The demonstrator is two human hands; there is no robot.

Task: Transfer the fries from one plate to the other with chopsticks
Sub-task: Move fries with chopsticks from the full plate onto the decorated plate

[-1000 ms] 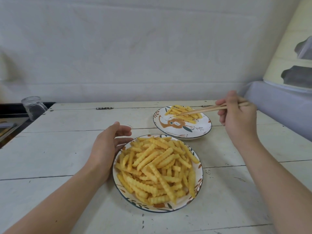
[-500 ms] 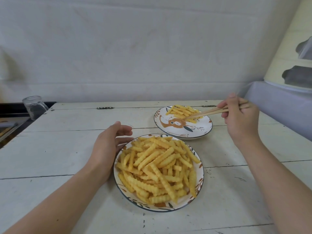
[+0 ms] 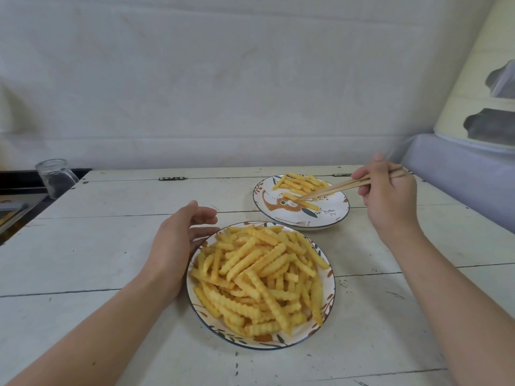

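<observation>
A near plate (image 3: 200,316) with a leaf pattern is heaped with crinkle-cut fries (image 3: 262,277). Behind it to the right, a second patterned plate (image 3: 337,210) carries a small pile of fries (image 3: 302,183) at its far side. My right hand (image 3: 388,200) grips a pair of wooden chopsticks (image 3: 334,188). Their tips rest on a single fry (image 3: 306,202) lying in the middle of the far plate. My left hand (image 3: 178,243) lies open on the table, fingers spread, touching the near plate's left rim.
The white plank table (image 3: 111,246) has a metal hinge (image 3: 172,178) near its back edge. A glass jar (image 3: 55,176) stands at the back left corner. A lavender-covered surface (image 3: 468,174) rises at the right, close to the far plate.
My right hand drew back to the right and lowered; the chopstick tips moved from the far pile to the middle of the far plate, where one fry now lies. The left hand stayed put.
</observation>
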